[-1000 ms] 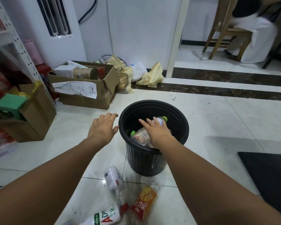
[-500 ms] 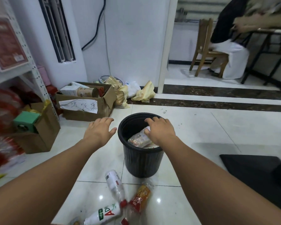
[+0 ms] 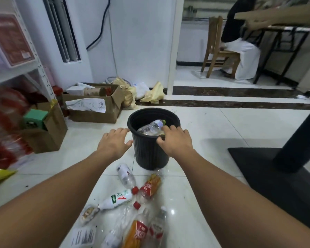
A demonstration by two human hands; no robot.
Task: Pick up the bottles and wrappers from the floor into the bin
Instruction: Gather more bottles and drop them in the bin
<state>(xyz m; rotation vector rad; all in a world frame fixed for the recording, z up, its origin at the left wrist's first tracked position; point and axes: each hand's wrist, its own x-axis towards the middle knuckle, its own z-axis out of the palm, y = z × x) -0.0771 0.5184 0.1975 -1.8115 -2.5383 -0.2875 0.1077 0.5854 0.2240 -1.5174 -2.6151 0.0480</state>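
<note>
A black ribbed bin (image 3: pixel 150 154) stands on the white tiled floor, with a clear bottle with a green cap (image 3: pixel 151 126) lying in its mouth. My right hand (image 3: pixel 174 142) hovers over the bin's near right rim, fingers relaxed, holding nothing. My left hand (image 3: pixel 114 142) is spread open just left of the bin. On the floor in front of the bin lie several bottles: a clear one (image 3: pixel 126 176), a red-labelled one (image 3: pixel 149 187), a white one (image 3: pixel 116 200), and more with wrappers (image 3: pixel 140 230) near the bottom edge.
A labelled cardboard box (image 3: pixel 93 108) and a second box (image 3: pixel 43 133) sit at the left by a white shelf. Yellow crumpled bags (image 3: pixel 153 94) lie by the wall. A black mat with a dark post (image 3: pixel 283 169) is at the right. A person sits on a wooden chair (image 3: pixel 220 52) beyond.
My right hand has let go of the bottle in the bin and drawn back to the rim. The view has pulled back and up, showing more bottles on the floor.
</note>
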